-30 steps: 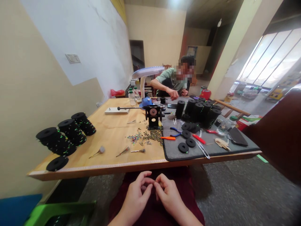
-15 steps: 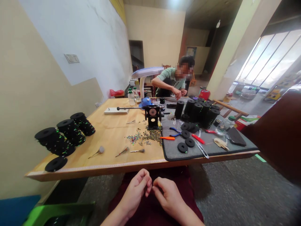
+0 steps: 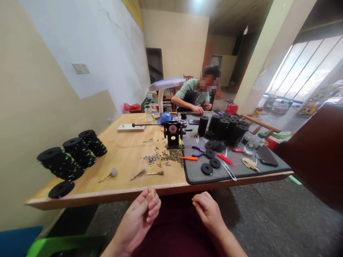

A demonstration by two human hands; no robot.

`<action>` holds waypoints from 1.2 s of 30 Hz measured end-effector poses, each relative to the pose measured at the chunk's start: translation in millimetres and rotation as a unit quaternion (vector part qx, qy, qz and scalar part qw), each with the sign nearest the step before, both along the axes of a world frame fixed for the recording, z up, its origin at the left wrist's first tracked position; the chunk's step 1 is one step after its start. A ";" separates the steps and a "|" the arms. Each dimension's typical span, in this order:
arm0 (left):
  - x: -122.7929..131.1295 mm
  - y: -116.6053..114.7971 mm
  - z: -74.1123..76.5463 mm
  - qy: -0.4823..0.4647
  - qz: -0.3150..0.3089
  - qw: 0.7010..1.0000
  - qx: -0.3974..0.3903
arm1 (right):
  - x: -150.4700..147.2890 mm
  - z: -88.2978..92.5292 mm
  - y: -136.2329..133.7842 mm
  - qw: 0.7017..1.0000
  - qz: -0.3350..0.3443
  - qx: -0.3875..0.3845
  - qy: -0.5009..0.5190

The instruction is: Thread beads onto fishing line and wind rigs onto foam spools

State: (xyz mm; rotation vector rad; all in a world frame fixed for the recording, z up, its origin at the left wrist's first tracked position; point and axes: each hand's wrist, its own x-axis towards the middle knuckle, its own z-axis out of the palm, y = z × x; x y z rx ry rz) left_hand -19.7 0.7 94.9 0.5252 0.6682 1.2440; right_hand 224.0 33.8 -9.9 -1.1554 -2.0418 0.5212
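Note:
My left hand (image 3: 142,214) is closed in front of the table's near edge, fingers curled and thumb pressed against them. To its right, my right hand (image 3: 207,211) pinches thumb and forefinger together, with a tiny yellowish speck at the tips. What either hand holds is too small to make out. Just beyond the edge lie bundles of fine wires, one pale (image 3: 113,172), one reddish (image 3: 138,174) and one dark-tipped (image 3: 155,173). Behind them are a scatter of small coloured beads (image 3: 151,159), a pile of small metallic pieces (image 3: 173,155) and a black hand-cranked counter device (image 3: 173,135).
Stacks of black foam spools (image 3: 76,151) stand at left, more (image 3: 223,126) at right on a grey mat (image 3: 195,176). Blue-handled pliers (image 3: 198,151), an orange-handled tool (image 3: 190,158) and tweezers (image 3: 229,171) lie around. A lamp (image 3: 167,84) and a co-worker (image 3: 193,94) are across the table.
My hands have moved apart, the left one leftward and the right one rightward. Across the table, the co-worker's hands have shifted and one now reaches lower, at the mat.

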 end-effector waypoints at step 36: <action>-23.4 106.8 -45.7 0.781 0.039 0.580 0.229 | -71.7 16.5 -18.7 0.837 -0.002 -0.383 0.390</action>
